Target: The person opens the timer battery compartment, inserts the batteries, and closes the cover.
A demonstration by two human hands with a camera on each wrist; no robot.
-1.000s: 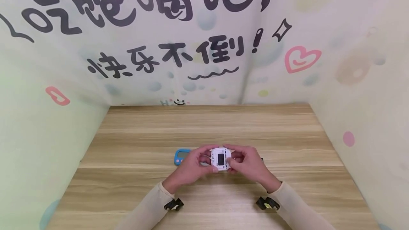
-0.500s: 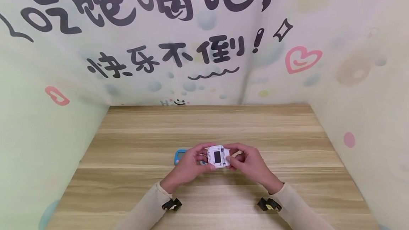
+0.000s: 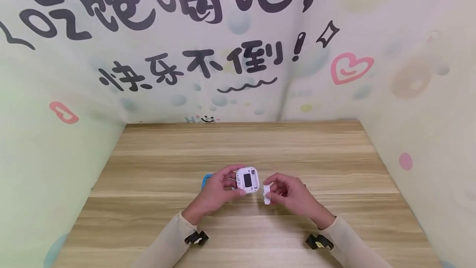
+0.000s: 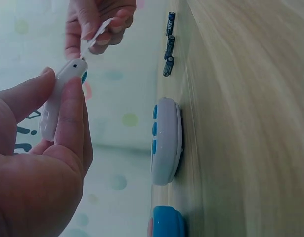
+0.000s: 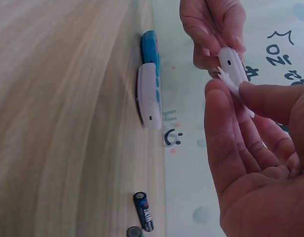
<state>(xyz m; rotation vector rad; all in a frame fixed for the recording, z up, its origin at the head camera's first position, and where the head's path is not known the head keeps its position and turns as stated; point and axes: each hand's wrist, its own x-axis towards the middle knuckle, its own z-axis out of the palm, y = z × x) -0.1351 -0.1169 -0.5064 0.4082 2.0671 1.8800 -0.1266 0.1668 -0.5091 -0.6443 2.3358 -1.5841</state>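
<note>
My left hand (image 3: 217,189) grips a small white timer-like device (image 3: 254,183) by its left side, fingers behind and thumb at the lower edge. Its back faces up, showing a black rectangle and, on the right, an uncovered battery slot. In the left wrist view a blue button shows on its far side. My right hand (image 3: 293,195) pinches a thin white battery cover (image 3: 266,195) between thumb and fingers. In the head view a gap separates cover and device. Both are held above the table.
Past my left hand, a blue device (image 3: 205,180) lies mostly hidden on the wooden table (image 3: 238,144). Beside it rests a second white device (image 4: 165,143) with blue buttons. Several dark AA-type batteries (image 4: 170,47) lie in a row toward the right. Printed walls enclose the table.
The battery cover has come off the device's back. My right hand has drawn it right and down, while my left hand has shifted slightly left with the device.
</note>
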